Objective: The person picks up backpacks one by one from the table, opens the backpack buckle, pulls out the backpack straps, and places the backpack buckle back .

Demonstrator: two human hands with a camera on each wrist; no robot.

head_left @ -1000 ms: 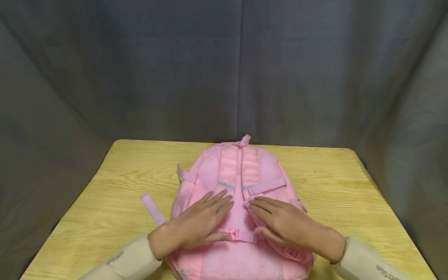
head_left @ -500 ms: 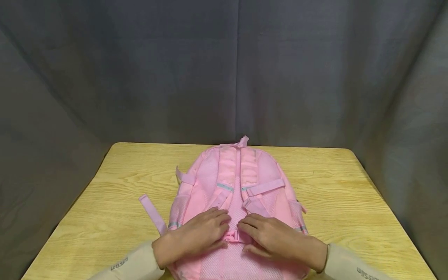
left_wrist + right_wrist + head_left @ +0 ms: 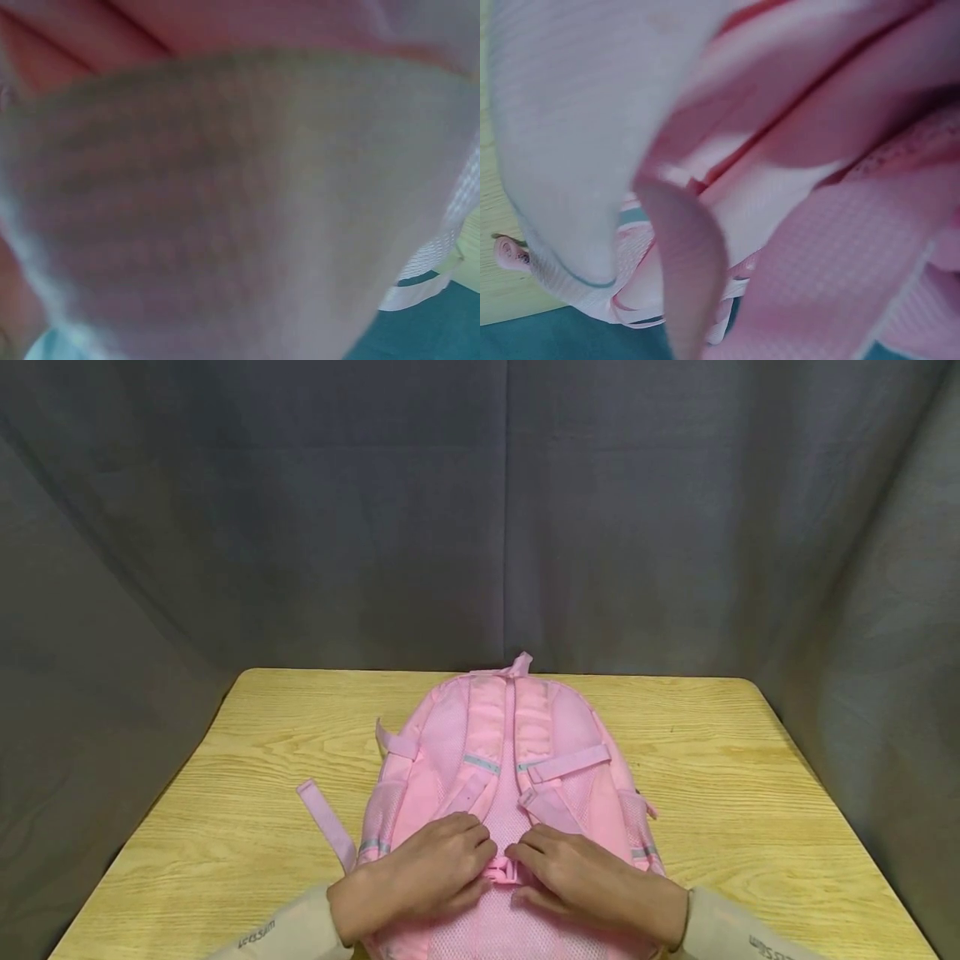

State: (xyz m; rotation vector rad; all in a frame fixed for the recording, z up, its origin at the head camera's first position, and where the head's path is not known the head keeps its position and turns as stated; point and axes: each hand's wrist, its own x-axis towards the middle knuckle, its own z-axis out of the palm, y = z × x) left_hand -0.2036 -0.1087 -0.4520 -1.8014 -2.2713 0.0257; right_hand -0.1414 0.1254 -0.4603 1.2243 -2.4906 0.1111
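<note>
A pink backpack lies back side up on the table, its padded shoulder straps facing me. Across its lower middle runs a strap with a pink plastic side-release buckle. My left hand holds the buckle's left side with curled fingers. From the other side my right hand pinches it, index finger at the buckle and thumb below. Fingertips are partly hidden under both hands. Blurred cloth fills most of the left wrist view. Pink fabric and a loose webbing strap show close up in the right wrist view.
The wood-grain table extends on both sides of the backpack. A loose webbing strap end sticks out to the left. Dark grey curtains hang behind the table and along its sides.
Both hands have drawn down from lying spread on the backpack's back panel to the buckle. Their fingers have curled in around its two sides. The backpack stays in place.
</note>
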